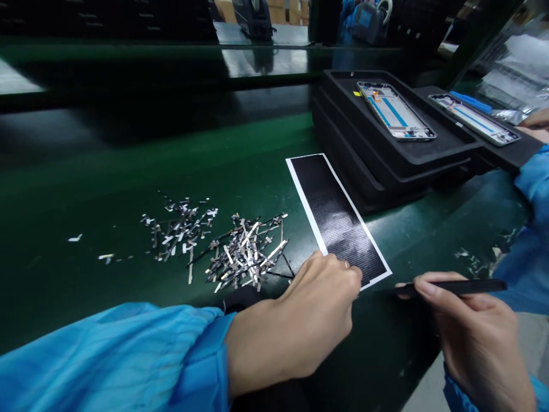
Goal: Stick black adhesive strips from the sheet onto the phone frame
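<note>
The right grip (480, 337) clasped a slim black tool (467, 286) by the near edge of the worktop (240, 154). The left grip (315, 312) curled over the near end of the black sheet (332, 206); pinching could not be determined.

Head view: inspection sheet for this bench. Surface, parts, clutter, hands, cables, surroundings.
Surface: green tabletop, glossy.
Job's things: white-bordered black sheet beside stacked black trays; phone frame in the top tray.
Clutter: two heaps of small strip-like parts, stray bits to their left.
Hands: left hand at the sheet's near end, grip hidden; right hand holds a slim black tool.
Cables: pale loop on rear device, cable or handle unclear.
Surroundings: another person's blue sleeve and second phone frame, right.
</note>
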`<state>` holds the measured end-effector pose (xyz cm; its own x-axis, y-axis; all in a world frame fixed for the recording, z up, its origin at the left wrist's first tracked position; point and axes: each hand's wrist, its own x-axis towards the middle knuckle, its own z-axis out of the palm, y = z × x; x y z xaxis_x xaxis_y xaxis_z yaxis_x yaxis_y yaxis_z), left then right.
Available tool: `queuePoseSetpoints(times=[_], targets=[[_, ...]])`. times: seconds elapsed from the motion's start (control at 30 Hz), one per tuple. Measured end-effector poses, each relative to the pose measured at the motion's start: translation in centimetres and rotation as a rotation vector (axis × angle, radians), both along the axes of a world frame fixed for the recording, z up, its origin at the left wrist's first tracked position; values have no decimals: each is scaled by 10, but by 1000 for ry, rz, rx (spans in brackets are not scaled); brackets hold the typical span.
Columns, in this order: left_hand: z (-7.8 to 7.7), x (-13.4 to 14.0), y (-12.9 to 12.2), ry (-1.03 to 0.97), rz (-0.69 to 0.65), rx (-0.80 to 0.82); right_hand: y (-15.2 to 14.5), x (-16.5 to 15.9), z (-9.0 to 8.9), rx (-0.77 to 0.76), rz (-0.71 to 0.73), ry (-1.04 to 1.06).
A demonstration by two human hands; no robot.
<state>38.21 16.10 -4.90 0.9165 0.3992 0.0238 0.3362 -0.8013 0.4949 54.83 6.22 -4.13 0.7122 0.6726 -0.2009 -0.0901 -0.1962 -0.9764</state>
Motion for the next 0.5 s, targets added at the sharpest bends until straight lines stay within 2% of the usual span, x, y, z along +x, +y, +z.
queuePoseSetpoints(times=[0.23, 0.37, 0.5], targets=[[3, -2, 0, 8, 3, -40, -12, -13, -17, -40, 34, -116], [3, -2, 0, -20, -7, -34, -14, -16, -18, -37, -21, -143], [6, -2, 0, -26, -50, 48, -17, -19, -15, -115, -15, -225]])
